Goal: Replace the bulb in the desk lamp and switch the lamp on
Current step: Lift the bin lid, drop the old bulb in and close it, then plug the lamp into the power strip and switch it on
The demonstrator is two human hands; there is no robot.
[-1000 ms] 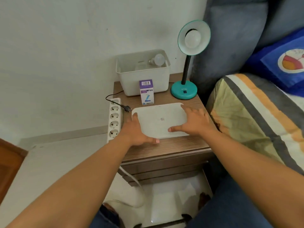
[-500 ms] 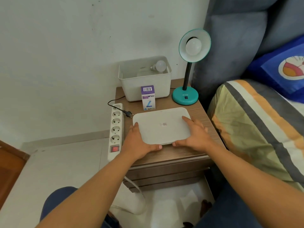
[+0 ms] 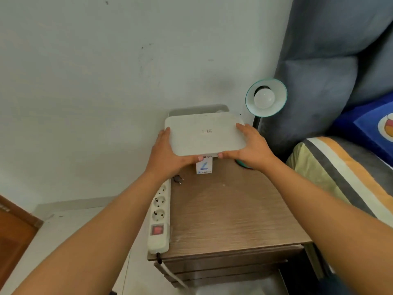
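While both hands carry the white lid (image 3: 205,135) flat over the white bin (image 3: 197,112) at 12 o'clock on the counter (image 3: 234,209), the step in hand looks like closing that bin. Left hand (image 3: 168,154) grips the lid's left edge, thumb on top, fingers curled under; right hand (image 3: 254,149) mirrors it on the right edge. Both hands are closed on the lid, not spread.

To do it well: keep the lid level, line its corners up with the bin rim, lower straight down, then press the edges evenly. Watch the desk lamp (image 3: 265,97) at 1 o'clock; its teal shade sits near the lid's right corner, so a swing right could knock it.

Bin contents: cannot tell, the lid hides the inside; only a strip of back rim shows. A small bulb box (image 3: 204,167) stands just in front of the bin, partly under the lid's near edge; whether it holds anything cannot be told.

The lamp has a white bulb (image 3: 264,99) seated in the shade, unlit. Its plug (image 3: 177,179) lies loose on the counter at 10 o'clock, just beside the power strip (image 3: 159,209) along the left edge, not in a socket. Judging by that, plugging in and switching on remain.
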